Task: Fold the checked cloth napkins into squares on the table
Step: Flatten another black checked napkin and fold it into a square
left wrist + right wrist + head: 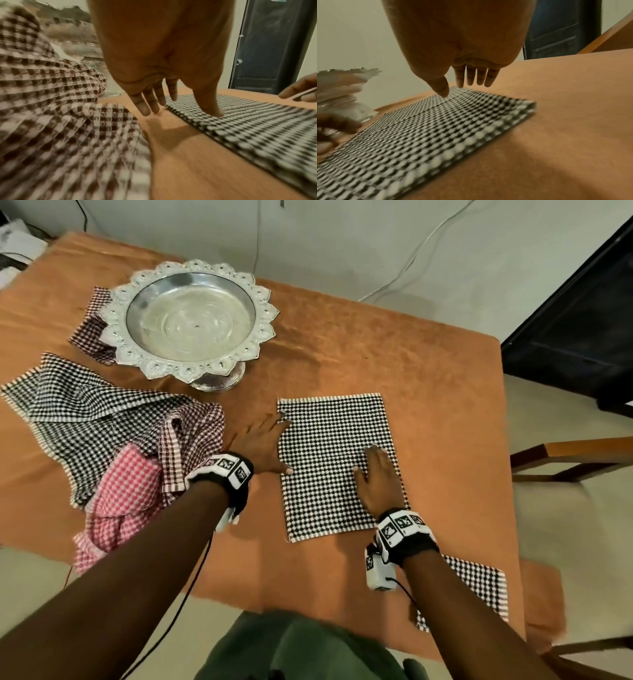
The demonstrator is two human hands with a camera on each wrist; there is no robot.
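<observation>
Fingers hover above napkin; head view hides this.

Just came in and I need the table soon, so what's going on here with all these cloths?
A person is folding checked napkins on the orange-covered table. A black-and-white napkin lies flat as a folded rectangle; the left hand is at its left edge, the right hand flat on top, both with straight fingers. A heap of unfolded napkins waits at the left beside a silver pedestal tray, and one folded napkin sits at the near edge.
</observation>
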